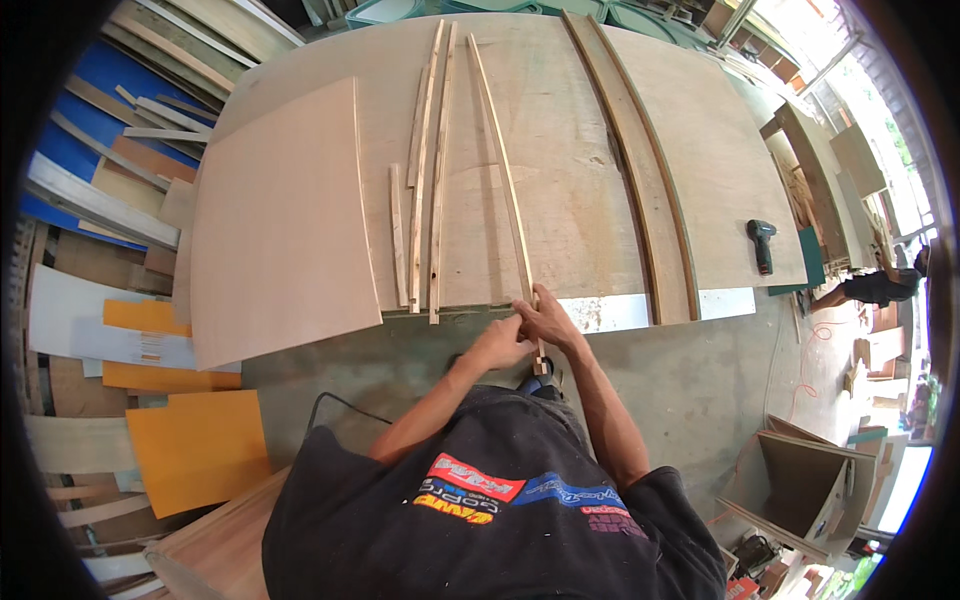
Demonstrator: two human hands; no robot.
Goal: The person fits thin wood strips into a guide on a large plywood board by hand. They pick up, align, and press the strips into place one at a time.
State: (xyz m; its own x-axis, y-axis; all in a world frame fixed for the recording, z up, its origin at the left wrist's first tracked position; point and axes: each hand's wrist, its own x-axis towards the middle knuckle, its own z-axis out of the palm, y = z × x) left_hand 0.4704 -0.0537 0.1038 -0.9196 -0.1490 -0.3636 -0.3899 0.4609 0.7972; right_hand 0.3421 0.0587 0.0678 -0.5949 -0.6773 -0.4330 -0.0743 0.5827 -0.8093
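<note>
A long, thin wooden strip (505, 175) runs from far out on the plywood-topped table (560, 120) to past its near edge, its near end close to my body. My right hand (550, 320) is closed around this strip near the table edge. Just left of it, my left hand (500, 345) is closed at the same strip, fingers against the right hand; its fingertips are partly hidden. Several more strips lie left of it, among them a long one (438, 200) and a short one (398, 235).
A thin plywood sheet (285, 220) covers the table's left part and overhangs the near edge. Two long brown wooden bars (640, 180) lie to the right, then a dark cordless drill (762, 245). An open box (790, 490) stands at lower right. Another person (880, 285) is at far right.
</note>
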